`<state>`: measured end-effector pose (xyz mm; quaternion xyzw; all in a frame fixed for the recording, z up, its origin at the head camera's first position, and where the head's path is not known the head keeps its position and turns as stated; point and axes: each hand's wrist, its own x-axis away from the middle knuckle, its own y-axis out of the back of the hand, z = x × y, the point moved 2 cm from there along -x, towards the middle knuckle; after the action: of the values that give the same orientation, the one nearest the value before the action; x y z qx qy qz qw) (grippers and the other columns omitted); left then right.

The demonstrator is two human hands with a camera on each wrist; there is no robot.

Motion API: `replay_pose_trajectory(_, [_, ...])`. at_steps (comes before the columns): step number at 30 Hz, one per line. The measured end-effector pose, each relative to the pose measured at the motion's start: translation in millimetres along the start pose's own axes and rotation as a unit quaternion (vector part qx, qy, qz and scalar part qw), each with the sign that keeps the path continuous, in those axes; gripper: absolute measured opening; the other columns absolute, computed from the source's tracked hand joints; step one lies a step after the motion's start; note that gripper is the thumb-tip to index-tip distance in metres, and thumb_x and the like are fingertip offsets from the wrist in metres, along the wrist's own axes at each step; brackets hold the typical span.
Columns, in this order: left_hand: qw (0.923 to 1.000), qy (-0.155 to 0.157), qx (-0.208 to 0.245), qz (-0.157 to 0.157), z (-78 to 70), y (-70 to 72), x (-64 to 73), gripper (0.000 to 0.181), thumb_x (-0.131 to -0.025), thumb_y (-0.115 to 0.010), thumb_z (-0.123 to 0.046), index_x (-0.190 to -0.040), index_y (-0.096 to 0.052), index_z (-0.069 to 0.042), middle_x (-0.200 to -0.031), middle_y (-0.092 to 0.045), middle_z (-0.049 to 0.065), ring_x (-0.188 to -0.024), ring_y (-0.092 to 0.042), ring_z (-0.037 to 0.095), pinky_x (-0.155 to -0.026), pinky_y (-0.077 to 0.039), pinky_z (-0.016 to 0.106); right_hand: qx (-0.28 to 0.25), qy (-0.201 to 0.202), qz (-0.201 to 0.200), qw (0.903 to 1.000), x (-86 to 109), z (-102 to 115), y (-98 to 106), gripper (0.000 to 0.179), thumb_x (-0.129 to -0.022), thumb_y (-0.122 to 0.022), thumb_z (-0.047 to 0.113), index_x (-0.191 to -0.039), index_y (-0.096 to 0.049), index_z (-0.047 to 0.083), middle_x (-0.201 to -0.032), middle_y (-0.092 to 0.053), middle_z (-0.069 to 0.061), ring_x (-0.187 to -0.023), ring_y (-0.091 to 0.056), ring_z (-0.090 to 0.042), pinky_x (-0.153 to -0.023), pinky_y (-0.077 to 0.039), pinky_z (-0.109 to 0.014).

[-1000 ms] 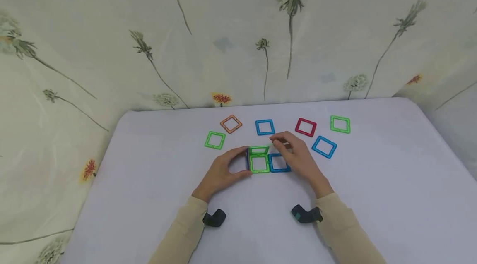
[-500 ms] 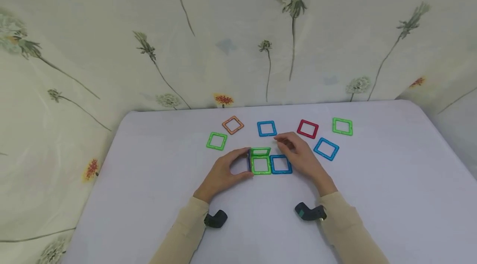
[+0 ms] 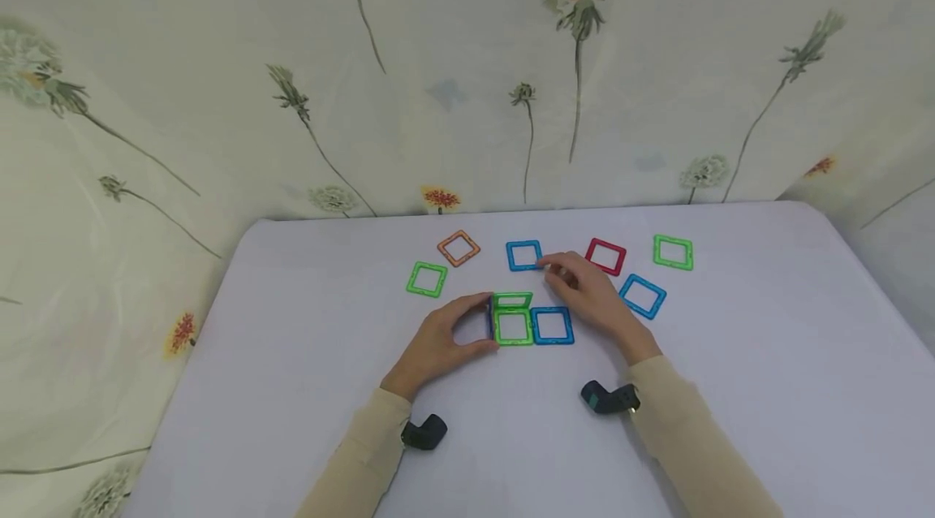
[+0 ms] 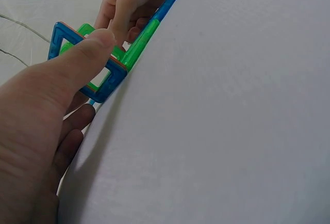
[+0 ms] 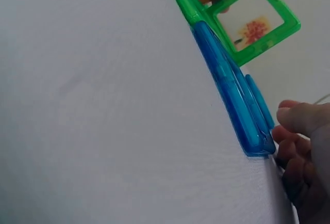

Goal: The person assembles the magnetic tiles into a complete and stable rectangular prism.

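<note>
Since the earlier frame, the right hand (image 3: 592, 295) has been shifted toward the far side, so that the flat blue square (image 3: 554, 341), partly covered by it before, is now fully uncovered. Its fingertips are seen at the near right corner of the far blue square (image 3: 523, 243), which is laid flat on the table (image 3: 256, 372); whether that corner is pinched or only approached cannot be told, as the wrist view is crowded at its edge.

By the left hand (image 3: 438, 339), held as before, the upright blue square (image 4: 114, 85) is grasped between thumb and fingers. It is stood at the left edge of the flat green square (image 3: 514, 342), and an orange edge is shown along it in the wrist views. At the far edge of the flat green square, the upright green square (image 5: 265, 42) is stood; against its right edge, the flat blue square is set, touching.

Farther left, the orange square (image 3: 447, 256) and the left green square (image 3: 423, 292) are spread near each other. To the right of the far blue square, the red square (image 3: 610, 244), the right blue square (image 3: 649, 283) and the right green square (image 3: 673, 265) are scattered, the first two partly covered by the right hand.
</note>
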<state>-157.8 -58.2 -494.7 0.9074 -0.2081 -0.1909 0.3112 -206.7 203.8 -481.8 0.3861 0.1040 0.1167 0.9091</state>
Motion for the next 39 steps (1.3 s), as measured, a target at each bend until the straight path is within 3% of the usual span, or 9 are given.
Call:
replay_pose_trajectory(9, [1.0000,0.005,0.003,0.000,-2.2,-0.6,1.0,0.071,-0.078,-0.075,-0.041,-0.140,-0.042,-0.031,-0.136,-0.053,-0.012,-0.130,-0.045,0.004,-0.112,-0.036,0.026,0.022,-0.015,-0.012,0.9996,-8.2,-7.2,1.9,0.033,-0.094,-0.058,0.027,-0.128,-0.057,0.028,-0.102,-0.058,0.002,-0.088,-0.052,-0.016,-0.075,-0.046,-0.030])
replay_pose_trajectory(18, [1.0000,-0.003,-0.007,-0.002,0.3,-1.2,-0.7,0.070,-0.079,-0.073,-0.042,-0.140,-0.041,-0.030,-0.135,-0.054,-0.011,-0.130,-0.046,0.005,-0.111,-0.036,0.026,0.043,0.007,-0.007,0.9990,-15.9,-6.2,3.0,0.031,-0.092,-0.061,0.027,-0.124,-0.061,0.025,-0.095,-0.059,0.001,-0.082,-0.049,-0.016,-0.070,-0.043,-0.028])
replay_pose_trajectory(39, [1.0000,0.004,-0.003,0.003,-1.1,1.4,1.0,0.069,-0.080,-0.072,-0.043,-0.140,-0.042,-0.028,-0.134,-0.054,-0.010,-0.129,-0.047,0.006,-0.111,-0.037,0.028,0.084,0.015,0.013,0.9963,-22.2,-3.3,2.0,0.027,-0.092,-0.061,0.027,-0.119,-0.064,0.025,-0.095,-0.059,0.001,-0.080,-0.049,-0.016,-0.067,-0.042,-0.027])
